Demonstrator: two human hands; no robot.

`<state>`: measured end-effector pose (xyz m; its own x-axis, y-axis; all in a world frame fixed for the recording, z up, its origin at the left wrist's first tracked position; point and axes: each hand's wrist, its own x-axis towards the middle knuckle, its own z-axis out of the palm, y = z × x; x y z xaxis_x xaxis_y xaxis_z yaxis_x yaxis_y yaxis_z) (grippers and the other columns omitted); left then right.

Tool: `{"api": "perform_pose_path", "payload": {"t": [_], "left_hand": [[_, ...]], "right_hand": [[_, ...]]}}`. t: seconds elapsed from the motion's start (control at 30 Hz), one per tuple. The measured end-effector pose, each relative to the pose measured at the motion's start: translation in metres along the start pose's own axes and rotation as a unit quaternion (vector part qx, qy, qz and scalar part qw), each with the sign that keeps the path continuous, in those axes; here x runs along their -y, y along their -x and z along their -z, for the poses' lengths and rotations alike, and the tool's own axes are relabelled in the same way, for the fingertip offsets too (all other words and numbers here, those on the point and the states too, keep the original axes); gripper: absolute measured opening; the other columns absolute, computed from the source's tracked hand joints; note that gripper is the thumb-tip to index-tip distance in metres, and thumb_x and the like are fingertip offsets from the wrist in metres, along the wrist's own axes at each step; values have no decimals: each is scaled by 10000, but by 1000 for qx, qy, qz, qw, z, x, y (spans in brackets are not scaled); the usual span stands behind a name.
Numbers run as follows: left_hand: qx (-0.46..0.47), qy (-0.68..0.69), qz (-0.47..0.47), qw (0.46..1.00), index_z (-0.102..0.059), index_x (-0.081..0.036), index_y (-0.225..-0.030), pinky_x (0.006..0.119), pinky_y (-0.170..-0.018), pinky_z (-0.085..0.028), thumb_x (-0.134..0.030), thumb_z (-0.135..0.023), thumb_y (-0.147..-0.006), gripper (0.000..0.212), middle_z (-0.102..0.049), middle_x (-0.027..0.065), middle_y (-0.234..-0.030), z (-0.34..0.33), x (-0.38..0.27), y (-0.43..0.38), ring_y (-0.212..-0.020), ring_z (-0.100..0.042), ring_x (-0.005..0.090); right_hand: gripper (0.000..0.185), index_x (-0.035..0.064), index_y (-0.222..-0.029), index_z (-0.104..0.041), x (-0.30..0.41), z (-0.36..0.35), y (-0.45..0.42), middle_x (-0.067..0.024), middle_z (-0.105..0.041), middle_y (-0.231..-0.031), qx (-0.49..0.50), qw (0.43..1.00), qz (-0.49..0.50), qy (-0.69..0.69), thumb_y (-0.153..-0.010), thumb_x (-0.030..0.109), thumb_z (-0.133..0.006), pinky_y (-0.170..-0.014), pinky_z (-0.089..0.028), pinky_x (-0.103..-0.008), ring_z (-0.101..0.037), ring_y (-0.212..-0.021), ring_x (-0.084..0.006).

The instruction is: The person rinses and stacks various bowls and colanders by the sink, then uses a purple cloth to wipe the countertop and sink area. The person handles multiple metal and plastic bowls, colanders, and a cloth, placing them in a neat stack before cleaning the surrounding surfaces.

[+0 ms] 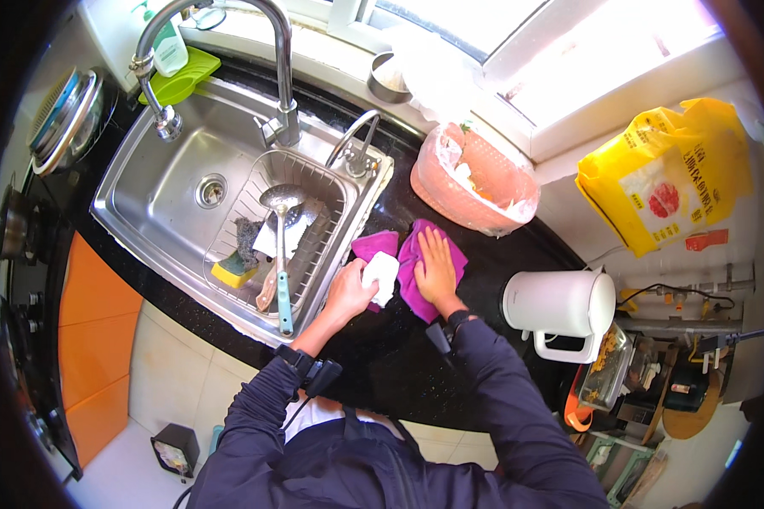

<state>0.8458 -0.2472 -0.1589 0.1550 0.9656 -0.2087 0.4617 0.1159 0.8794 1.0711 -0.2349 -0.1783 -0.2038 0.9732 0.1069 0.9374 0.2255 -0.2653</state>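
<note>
My left hand point(350, 290) grips a crumpled white cloth or wad of paper point(381, 278); the picture does not settle which. Under and behind that wad lies a purple cloth point(375, 244), partly hidden, beside the sink's right rim. Flat on a second purple cloth point(414, 294) rests my right hand point(437, 270), its fingers stretched out and pointing away from me. Both cloths lie on the black speckled countertop point(395, 369). Whether the two purple pieces join is hidden by the white wad and my left hand.
Left stands a stainless steel sink point(159, 172) with a faucet point(284, 70). Its wire basket point(305, 280) holds a slotted spoon point(281, 248) and a sponge point(232, 270). A pink basket point(442, 200) is behind my right hand; a white electric kettle point(560, 299) stands right.
</note>
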Motion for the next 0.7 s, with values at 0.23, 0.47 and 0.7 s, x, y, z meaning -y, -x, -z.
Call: {"api": "perform_pose_path", "payload": {"t": [0.23,0.47,0.7], "left_hand": [[62,173,-10,983,-526,-29,-996,316,-703,-472,-179,-667,-755,317,-589,82,-850,51,6,26,-810,-583,170],[-29,209,-68,975,-495,-40,-1054,283,-687,-467,-142,-659,-795,323,-516,80,-996,63,-10,29,-852,-551,152],[-41,308,-39,950,-465,-11,-1104,258,-803,-454,-34,-624,-804,341,-550,58,-1006,83,-3,23,-913,-542,127]], "right_hand": [[580,51,-1367,-346,-20,-8,-33,-147,-306,-1443,-26,999,7,29,-814,179,-467,-1128,-155,-424,-237,-1360,-296],[556,24,-1357,-342,44,-23,-6,-192,-310,-1431,-56,994,-91,39,-837,180,-462,-1121,-138,-473,-243,-1346,-354],[547,39,-1256,-499,149,-21,75,-190,-458,-1314,100,949,259,-146,-727,177,-524,-1088,-254,-472,-395,-1254,-339]]}}
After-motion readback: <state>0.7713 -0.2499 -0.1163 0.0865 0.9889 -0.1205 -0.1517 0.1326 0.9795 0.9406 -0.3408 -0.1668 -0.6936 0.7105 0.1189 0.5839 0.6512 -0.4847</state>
